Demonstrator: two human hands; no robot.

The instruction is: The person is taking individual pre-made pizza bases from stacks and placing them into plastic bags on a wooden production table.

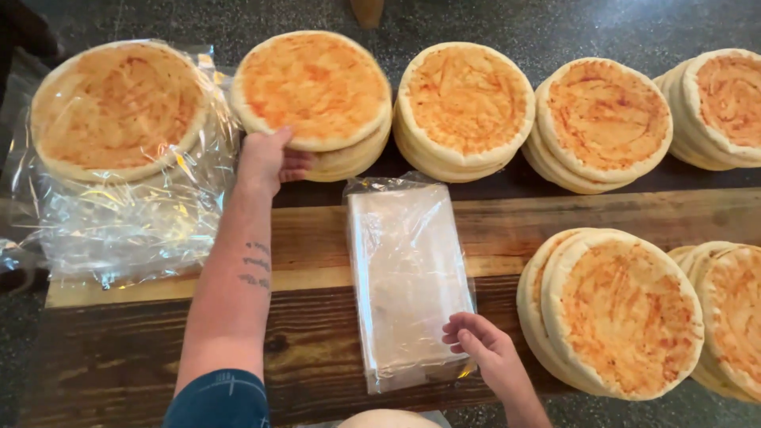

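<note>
Wooden plank table (317, 238): dark brown boards with a paler strip across the middle, standing on a speckled dark floor (555, 24).

Bagged flatbread stack (119, 111), far left: round, pale rim, orange-red smear on top, wrapped in crinkled clear plastic that spreads onto the board.

Flatbread stack at the left hand (313, 87): several round breads piled unevenly, top one cream at the edge with an orange-tinted sauce film over the face. It sits at the far edge of the table, just right of the bagged stack.

Third stack (464, 107) and fourth stack (602, 119) continue the far row to the right, same look; a fifth stack (725, 103) is cut by the frame edge. Near row, right side: a slumped stack (618, 309) leaning left, with another stack (733, 317) behind it, partly out of view.

Pile of clear plastic bags (408, 277): flat, rectangular, whitish, lying lengthwise on the centre of the table, glossy with creases.

Left hand (269, 158): forearm stretched forward, fingers curled under the near rim of the second stack, thumb on the rim's top; grip closed on the bread edge.

Right hand (483, 345): resting at the lower right corner of the bag pile, fingers loosely bent, tips touching the plastic; whether it pinches a sheet cannot be told.
</note>
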